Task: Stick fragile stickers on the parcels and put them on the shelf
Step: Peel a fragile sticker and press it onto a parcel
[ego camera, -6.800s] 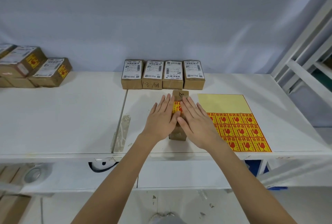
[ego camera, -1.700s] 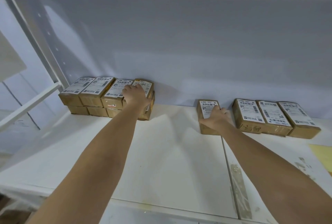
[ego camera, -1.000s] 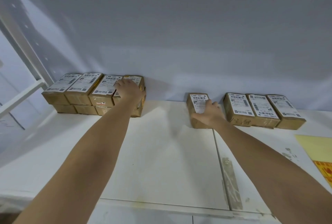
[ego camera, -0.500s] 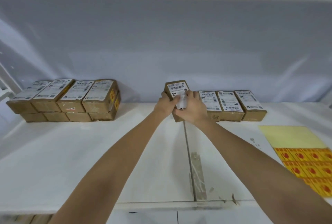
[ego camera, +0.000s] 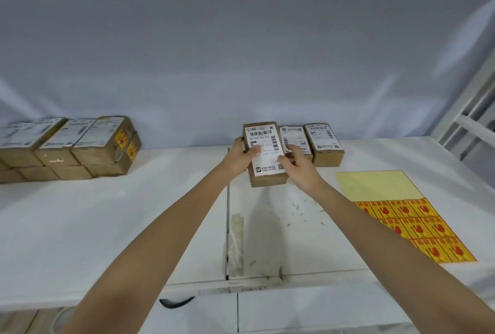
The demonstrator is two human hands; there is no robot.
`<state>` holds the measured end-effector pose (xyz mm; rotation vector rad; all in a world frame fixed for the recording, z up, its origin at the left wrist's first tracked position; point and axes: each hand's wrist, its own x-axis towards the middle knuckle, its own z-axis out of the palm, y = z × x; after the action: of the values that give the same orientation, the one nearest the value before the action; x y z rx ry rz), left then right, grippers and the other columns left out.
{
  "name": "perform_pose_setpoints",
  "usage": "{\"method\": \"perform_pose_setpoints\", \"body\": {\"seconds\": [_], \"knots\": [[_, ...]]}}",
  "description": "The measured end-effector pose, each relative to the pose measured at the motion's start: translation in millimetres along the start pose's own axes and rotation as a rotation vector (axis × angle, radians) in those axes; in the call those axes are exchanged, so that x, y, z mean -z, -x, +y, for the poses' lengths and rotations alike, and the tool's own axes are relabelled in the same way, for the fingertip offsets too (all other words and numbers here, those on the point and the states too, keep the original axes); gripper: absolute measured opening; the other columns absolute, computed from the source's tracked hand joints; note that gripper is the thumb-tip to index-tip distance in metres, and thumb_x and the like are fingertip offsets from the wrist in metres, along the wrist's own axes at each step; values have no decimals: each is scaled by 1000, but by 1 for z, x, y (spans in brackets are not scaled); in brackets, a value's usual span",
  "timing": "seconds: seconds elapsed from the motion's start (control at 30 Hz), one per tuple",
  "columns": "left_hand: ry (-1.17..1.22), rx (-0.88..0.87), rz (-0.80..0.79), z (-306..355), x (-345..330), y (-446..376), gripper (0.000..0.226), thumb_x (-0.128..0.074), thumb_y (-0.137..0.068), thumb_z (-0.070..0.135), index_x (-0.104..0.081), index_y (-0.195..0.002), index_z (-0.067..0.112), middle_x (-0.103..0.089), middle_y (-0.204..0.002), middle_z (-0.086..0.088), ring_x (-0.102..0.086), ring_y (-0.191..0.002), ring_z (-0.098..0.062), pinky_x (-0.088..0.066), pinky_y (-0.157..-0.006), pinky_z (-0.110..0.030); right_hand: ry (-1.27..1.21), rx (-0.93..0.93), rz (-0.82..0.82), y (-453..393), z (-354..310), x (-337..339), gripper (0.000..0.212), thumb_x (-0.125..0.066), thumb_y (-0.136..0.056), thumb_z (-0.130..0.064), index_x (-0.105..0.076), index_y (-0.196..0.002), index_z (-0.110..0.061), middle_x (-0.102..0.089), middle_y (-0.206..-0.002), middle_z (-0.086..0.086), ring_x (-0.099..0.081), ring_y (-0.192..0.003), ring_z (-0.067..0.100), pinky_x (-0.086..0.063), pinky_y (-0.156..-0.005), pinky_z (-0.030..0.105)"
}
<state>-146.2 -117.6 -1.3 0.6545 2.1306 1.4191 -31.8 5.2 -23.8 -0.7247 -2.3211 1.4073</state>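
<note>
White shelf surface (ego camera: 107,226) carries stacked stickered parcels (ego camera: 67,148) far left, two unstickered parcels (ego camera: 310,142) at the back, sticker sheet (ego camera: 412,223) at right; both the left hand (ego camera: 238,158) and right hand (ego camera: 298,166) grip the raised parcel (ego camera: 265,154), which hides part of the nearer back parcel

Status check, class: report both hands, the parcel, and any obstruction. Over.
Left hand and right hand both grip the parcel, label up, above the table. Sticker sheet lies right. Nothing in the way.
</note>
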Motion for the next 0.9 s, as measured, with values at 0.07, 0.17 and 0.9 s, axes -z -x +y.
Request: {"method": "perform_pose_setpoints", "body": {"seconds": [0.07,0.17,0.9], "knots": [[-8,-18,-23,6,-16,11,50,-53,-96,25,-31,-138,9,-59,-122,-10,-61,-102,-24,-48,-57,-14,-93,-26,-38,9,12,13,45,-49,-96,-24,-38,-137,-11,-59,-118,-1,-60,-94,8,-50,-86,29],[12,-9,-47,13,-40,24,40,-54,-95,23,-40,-130,9,-61,-110,-7,-60,-90,-20,-52,-65,-24,-177,-63,-25,21,28,33,46,-54,-94,-27,-41,-136,-14,-60,-105,-8,-61,-87,3,-51,-75,25],[57,169,-87,-4,-158,103,69,-49,-78,62,-45,-132,20,-49,-133,-4,-49,-123,-18,-42,-92,-21,369,-2,143,124,56,83,62,-64,-73,-57,-49,-120,-20,-52,-113,-3,-58,-98,16,-47,-69,29]]}}
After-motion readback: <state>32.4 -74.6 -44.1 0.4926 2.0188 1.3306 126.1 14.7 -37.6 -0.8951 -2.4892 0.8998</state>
